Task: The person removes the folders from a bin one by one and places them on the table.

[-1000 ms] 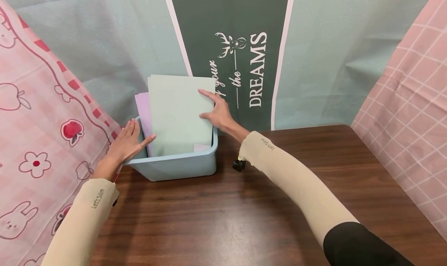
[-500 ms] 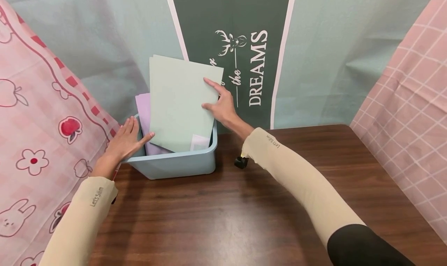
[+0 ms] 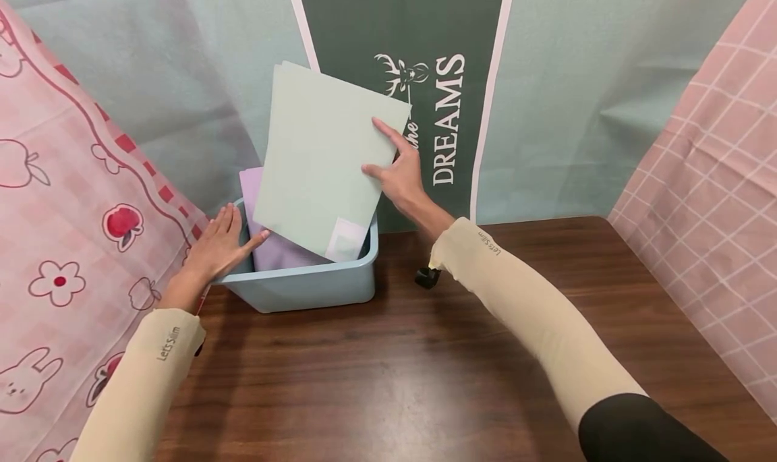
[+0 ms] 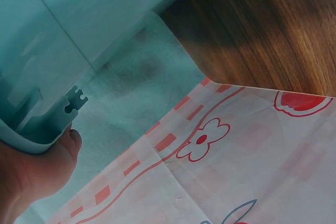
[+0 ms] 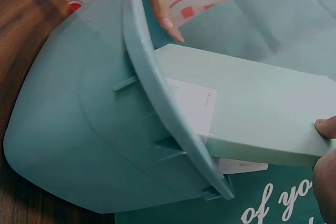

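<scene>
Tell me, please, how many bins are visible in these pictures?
1: the bin on the table, left of centre in the head view, with the green folder sticking up out of it. A smaller one could be hidden behind it.

1. Pale green rectangular card folders point(image 3: 322, 158): raised higher out of the light blue plastic bin point(image 3: 303, 290), now tilted clockwise in head view; were nearly upright.
2. Bare right hand point(image 3: 400, 172): gone up and rightward with them.
3. White rectangular label point(image 3: 346, 241) at their lower corner: much more exposed.
4. Lilac flat sheet point(image 3: 285, 254): lower part now uncovered.
5. White cursive wall lettering point(image 3: 413, 135): more hidden behind folders.
</scene>
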Action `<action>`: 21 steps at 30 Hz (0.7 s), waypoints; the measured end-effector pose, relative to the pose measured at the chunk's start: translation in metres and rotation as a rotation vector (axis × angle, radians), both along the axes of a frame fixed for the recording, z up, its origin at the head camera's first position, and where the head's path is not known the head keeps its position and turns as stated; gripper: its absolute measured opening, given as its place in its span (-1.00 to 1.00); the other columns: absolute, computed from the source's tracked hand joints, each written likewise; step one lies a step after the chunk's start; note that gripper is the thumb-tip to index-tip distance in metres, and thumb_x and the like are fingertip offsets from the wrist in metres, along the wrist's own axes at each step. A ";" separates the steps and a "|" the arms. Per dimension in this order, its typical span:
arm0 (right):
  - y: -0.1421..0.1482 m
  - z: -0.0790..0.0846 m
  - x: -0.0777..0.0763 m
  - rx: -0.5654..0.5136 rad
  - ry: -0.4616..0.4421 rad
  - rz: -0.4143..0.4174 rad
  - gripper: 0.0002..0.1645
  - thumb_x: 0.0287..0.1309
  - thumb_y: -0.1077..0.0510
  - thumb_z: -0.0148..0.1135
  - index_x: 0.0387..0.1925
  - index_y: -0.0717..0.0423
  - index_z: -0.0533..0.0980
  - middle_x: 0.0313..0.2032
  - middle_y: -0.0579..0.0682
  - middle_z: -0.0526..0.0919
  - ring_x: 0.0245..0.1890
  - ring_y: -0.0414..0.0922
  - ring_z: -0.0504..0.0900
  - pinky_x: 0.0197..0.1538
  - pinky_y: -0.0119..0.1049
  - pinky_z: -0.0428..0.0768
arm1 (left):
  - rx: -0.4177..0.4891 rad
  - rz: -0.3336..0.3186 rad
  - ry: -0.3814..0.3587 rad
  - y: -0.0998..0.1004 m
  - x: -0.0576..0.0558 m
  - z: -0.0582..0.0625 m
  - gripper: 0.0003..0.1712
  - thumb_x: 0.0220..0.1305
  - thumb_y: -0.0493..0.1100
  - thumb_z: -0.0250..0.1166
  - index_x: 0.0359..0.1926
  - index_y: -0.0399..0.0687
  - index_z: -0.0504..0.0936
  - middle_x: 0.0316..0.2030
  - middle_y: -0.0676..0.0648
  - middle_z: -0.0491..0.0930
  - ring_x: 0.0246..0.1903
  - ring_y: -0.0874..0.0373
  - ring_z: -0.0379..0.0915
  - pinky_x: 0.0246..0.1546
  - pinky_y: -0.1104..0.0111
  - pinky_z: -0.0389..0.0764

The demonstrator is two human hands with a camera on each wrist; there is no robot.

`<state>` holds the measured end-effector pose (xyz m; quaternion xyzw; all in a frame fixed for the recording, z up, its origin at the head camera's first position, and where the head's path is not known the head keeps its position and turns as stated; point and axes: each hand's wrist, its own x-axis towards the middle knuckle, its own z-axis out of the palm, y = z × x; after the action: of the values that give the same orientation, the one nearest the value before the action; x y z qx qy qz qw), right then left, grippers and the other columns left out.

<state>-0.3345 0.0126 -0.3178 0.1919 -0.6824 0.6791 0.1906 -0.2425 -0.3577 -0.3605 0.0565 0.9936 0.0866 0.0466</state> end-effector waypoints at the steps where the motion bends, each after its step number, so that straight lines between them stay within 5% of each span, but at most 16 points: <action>1: 0.002 0.001 0.000 -0.013 -0.001 -0.001 0.04 -0.09 0.60 0.54 0.45 0.02 0.52 0.43 -0.07 0.55 0.36 -0.27 0.51 0.30 -0.39 0.54 | 0.002 0.000 0.000 0.000 0.000 0.000 0.26 0.53 0.55 -0.24 0.62 -0.43 -0.40 0.64 -0.45 -0.48 0.65 -0.34 -0.57 0.61 -0.23 -0.32; 21: 0.036 0.023 0.003 -0.186 -0.078 -0.036 0.06 -0.05 0.59 0.55 0.48 -0.05 0.50 0.44 -0.21 0.51 0.36 -0.26 0.48 0.35 -0.33 0.54 | 0.002 -0.006 0.009 0.001 -0.001 0.001 0.27 0.52 0.55 -0.21 0.62 -0.45 -0.38 0.64 -0.48 -0.43 0.65 -0.35 -0.53 0.61 -0.22 -0.32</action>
<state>-0.3311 0.0481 -0.2952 0.1346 -0.6267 0.7429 0.1930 -0.2435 -0.3570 -0.3600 0.0599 0.9935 0.0871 0.0422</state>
